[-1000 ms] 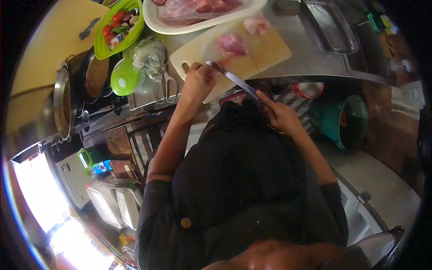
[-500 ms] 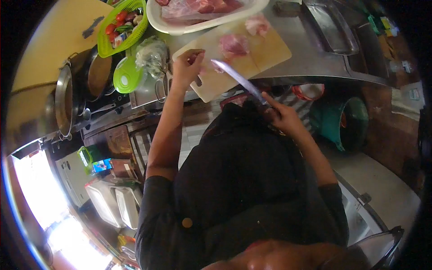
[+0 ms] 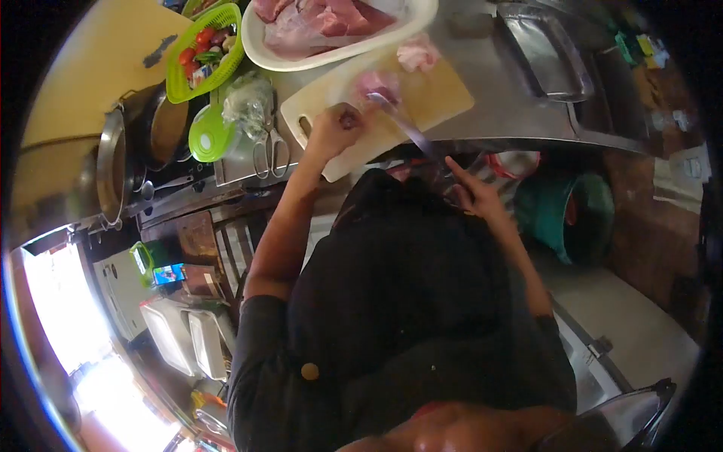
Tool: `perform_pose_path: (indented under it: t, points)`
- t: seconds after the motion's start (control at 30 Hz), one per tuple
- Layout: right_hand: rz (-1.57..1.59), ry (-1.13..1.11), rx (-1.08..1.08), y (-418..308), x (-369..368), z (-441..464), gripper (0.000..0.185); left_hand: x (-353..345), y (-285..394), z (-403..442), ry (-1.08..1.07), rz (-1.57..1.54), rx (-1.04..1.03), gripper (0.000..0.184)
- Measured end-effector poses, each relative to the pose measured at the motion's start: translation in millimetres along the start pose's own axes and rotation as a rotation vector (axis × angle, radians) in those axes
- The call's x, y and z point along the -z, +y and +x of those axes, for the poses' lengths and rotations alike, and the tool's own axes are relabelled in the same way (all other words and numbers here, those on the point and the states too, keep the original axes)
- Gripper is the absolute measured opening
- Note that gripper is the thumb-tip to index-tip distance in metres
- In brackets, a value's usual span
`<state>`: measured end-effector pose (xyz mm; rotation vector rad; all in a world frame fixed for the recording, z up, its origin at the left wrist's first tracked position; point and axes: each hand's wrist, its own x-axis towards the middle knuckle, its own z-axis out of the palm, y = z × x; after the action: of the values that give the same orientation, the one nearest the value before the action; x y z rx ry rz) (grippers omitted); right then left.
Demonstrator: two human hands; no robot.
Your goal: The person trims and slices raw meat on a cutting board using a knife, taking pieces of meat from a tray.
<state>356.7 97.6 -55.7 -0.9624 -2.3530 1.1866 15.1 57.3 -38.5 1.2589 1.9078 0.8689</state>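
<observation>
My right hand is wrapped round the handle of a knife, whose tip reaches a pink piece of meat on the cutting board. Over the board's left part, my left hand is closed, with fingers curled; something dark reddish shows between them, too small to name. A paler piece of meat lies at the board's far edge. Behind the board, a white tub holds large pieces of raw meat and clear plastic.
Scissors, a plastic bag and a green-lidded container are left of the board. Beyond them stands a green basket of vegetables. A metal tray lies at the right; a green bucket stands below the counter.
My left hand moved left, then back right over the board, still closed. The knife tip swung from beside my left hand to the pink meat.
</observation>
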Motion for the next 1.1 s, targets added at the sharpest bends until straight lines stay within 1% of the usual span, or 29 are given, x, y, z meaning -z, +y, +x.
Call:
perform_pose_path:
  t: [0.07,0.1,0.17,0.2,0.27,0.37,0.4,0.43,0.5,0.57,0.63,0.73,0.77,0.87,0.9,0.93,1.0,1.03,1.07,1.1]
  points:
    - [0.079,0.013,0.009,4,4,6,0.057,13,19,-2,0.002,-0.311,0.118,0.021]
    - [0.091,-0.021,-0.055,7,6,7,0.057,20,31,-3,-0.001,-0.469,0.174,0.021]
    - [0.111,-0.075,-0.176,13,14,9,0.057,34,53,-1,-0.006,-0.285,0.166,0.023]
    - [0.104,-0.002,-0.087,13,17,13,0.057,40,65,9,-0.003,-0.193,0.145,0.024]
    - [0.085,0.140,0.083,10,21,11,0.056,48,82,36,-0.047,-0.215,0.030,0.025]
    - [0.172,0.102,-0.050,12,32,6,0.055,53,106,75,-0.096,-0.204,-0.100,0.027]
    - [0.160,0.098,-0.063,16,36,6,0.056,56,117,92,-0.106,-0.192,-0.139,0.027]
    - [0.150,0.092,-0.079,21,38,6,0.056,61,126,105,-0.118,-0.156,-0.116,0.027]
    - [0.130,0.111,-0.069,27,38,3,0.056,72,139,119,-0.109,0.132,-0.433,0.030]
    - [0.107,0.173,-0.008,30,35,4,0.057,75,147,134,-0.085,0.218,-0.504,0.032]
    - [0.099,0.196,-0.006,23,44,8,0.058,77,161,157,-0.029,0.114,-0.358,0.032]
    - [0.062,0.218,-0.009,28,57,19,0.055,76,187,184,0.081,-0.088,-0.447,0.027]
    - [0.052,0.214,-0.022,30,59,18,0.055,77,177,213,0.260,0.127,-0.442,0.029]
    - [0.098,0.081,-0.282,5,76,22,0.053,76,160,273,0.171,-0.124,-0.107,0.030]
    - [0.087,0.115,-0.217,7,74,22,0.053,82,143,293,0.039,-0.280,-0.192,0.056]
    - [0.076,0.148,-0.153,12,71,21,0.054,86,133,299,0.044,-0.262,-0.252,0.055]
    - [0.074,0.168,-0.112,15,67,20,0.053,91,114,305,0.059,-0.224,-0.366,0.051]
    - [0.084,0.159,-0.134,13,65,21,0.052,89,129,282,0.139,-0.047,-0.385,0.043]
    - [0.094,0.150,-0.155,12,64,21,0.052,86,158,236,0.217,0.132,-0.401,0.035]
    - [0.095,0.161,-0.112,13,62,22,0.052,82,174,192,0.293,0.312,-0.414,0.030]
